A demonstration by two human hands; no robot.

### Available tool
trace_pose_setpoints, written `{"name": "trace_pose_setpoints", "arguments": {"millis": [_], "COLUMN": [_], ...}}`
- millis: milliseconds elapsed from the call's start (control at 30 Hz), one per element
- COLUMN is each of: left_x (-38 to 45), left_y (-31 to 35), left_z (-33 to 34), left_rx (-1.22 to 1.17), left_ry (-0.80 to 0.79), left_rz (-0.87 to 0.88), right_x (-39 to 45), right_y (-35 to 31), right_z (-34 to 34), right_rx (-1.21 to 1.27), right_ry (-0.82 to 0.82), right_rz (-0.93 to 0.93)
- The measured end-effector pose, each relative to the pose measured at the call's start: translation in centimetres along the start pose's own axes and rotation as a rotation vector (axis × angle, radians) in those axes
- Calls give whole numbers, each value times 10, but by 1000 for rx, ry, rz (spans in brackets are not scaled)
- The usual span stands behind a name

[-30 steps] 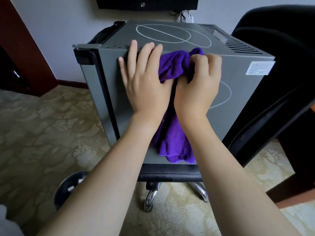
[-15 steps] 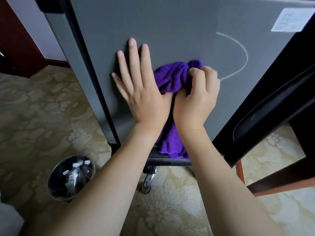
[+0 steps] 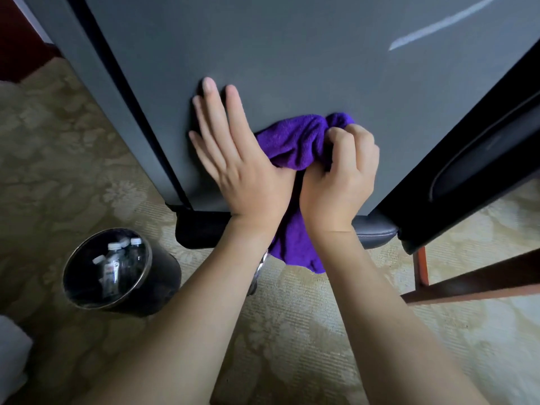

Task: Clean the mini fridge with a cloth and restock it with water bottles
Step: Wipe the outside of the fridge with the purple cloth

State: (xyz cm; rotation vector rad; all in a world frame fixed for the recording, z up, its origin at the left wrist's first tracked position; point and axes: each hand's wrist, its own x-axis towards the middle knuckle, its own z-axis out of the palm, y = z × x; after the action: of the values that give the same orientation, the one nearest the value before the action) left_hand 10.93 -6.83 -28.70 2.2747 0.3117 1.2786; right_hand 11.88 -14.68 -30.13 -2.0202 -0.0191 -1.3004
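The grey mini fridge (image 3: pixel 292 54) fills the upper part of the head view, its side panel facing me. My left hand (image 3: pixel 233 159) lies flat on the panel near its lower edge, fingers straight. My right hand (image 3: pixel 342 176) grips a bunched purple cloth (image 3: pixel 295 141) against the panel just right of the left hand; the cloth's loose end hangs below my wrists. Several water bottles (image 3: pixel 114 264) with white caps stand in a black bin (image 3: pixel 163 276) on the floor at the lower left.
The fridge rests on a black padded chair seat (image 3: pixel 377 229). A black chair back (image 3: pixel 482 147) leans along the fridge's right side, with a dark wooden frame (image 3: pixel 467 282) below it. Patterned beige carpet (image 3: pixel 292 331) covers the floor. Something white (image 3: pixel 11 352) shows at the lower left edge.
Both hands and the cloth have slid down the fridge's side from its top edge to near its bottom. My view has tilted down, bringing the bin of bottles into sight.
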Motion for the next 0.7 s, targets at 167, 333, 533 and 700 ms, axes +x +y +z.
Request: {"name": "trace_pose_setpoints", "arguments": {"millis": [167, 333, 533, 700], "left_x": [-32, -55, -74, -87], "left_y": [-23, -43, -58, -68], "left_z": [17, 32, 43, 50], "left_rx": [34, 50, 68, 76], "left_ry": [-33, -57, -81, -104], "left_rz": [4, 72, 130, 167], "right_x": [-37, -63, -82, -95], "right_y": [30, 52, 64, 73], "right_z": [6, 10, 10, 10], "right_rx": [-20, -51, -64, -89], "right_ry": [-51, -88, -142, -208], "right_rz": [-33, -25, 34, 77]}}
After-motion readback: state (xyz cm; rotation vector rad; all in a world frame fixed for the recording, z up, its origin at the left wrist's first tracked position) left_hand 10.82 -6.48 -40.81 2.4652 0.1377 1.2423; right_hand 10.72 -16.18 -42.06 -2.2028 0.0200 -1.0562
